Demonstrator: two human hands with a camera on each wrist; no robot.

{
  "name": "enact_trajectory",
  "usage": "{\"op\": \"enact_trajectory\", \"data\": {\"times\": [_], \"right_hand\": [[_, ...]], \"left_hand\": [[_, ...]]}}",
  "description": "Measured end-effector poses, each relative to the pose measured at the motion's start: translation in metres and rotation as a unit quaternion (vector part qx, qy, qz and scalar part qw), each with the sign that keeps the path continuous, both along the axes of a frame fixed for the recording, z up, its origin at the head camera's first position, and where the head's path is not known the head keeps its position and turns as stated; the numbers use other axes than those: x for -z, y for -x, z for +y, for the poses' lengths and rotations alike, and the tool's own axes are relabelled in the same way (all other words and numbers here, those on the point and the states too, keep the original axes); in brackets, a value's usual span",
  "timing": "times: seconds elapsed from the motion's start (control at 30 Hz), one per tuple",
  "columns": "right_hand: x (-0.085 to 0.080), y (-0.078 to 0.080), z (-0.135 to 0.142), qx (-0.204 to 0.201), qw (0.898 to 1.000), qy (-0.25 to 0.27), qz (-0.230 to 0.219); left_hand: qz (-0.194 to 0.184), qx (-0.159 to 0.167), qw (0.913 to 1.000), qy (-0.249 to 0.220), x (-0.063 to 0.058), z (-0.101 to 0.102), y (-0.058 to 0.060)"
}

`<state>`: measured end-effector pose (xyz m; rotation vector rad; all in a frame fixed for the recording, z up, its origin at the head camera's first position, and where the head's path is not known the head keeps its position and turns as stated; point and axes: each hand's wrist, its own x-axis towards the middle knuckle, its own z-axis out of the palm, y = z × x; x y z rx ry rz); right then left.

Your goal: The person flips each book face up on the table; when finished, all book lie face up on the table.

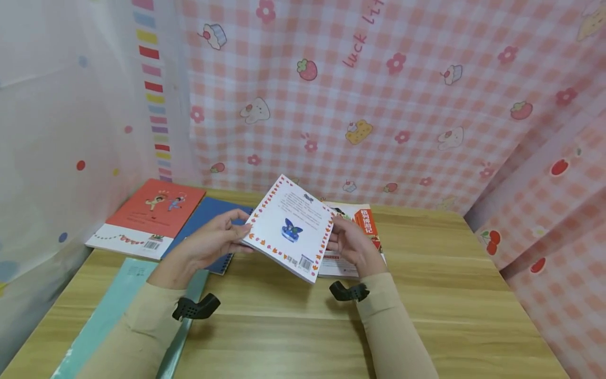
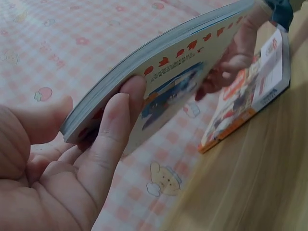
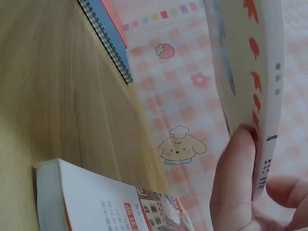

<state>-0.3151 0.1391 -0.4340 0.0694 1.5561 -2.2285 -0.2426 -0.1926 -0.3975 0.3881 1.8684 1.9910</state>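
Both hands hold up a thin white book above the table, tilted, its cover bordered with orange leaves around a small blue picture and a barcode. The left hand pinches its left edge; in the left wrist view that hand's thumb and fingers lie on opposite sides of the page block. At the other side, the right hand grips the book by its spine, which shows dark lettering in the right wrist view. Partly hidden behind the held book and right hand, a thick book with a red title panel lies on the table.
At the back left, a red-and-white book lies beside a blue spiral notebook. A flat teal item lies under the left forearm on the wooden table. A checked curtain hangs behind the table.
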Motion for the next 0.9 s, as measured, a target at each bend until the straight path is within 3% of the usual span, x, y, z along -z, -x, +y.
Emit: {"op": "enact_trajectory", "data": {"times": [0.23,0.9], "right_hand": [[-0.002,-0.001,0.008,0.061,0.998,0.035,-0.002],[-0.01,-0.003,0.009,0.096,0.995,-0.002,0.012]], "left_hand": [[-0.012,0.001,0.9998,0.018,0.002,-0.001,0.001],[-0.028,-0.011,0.9993,0.022,0.016,-0.007,0.008]]}}
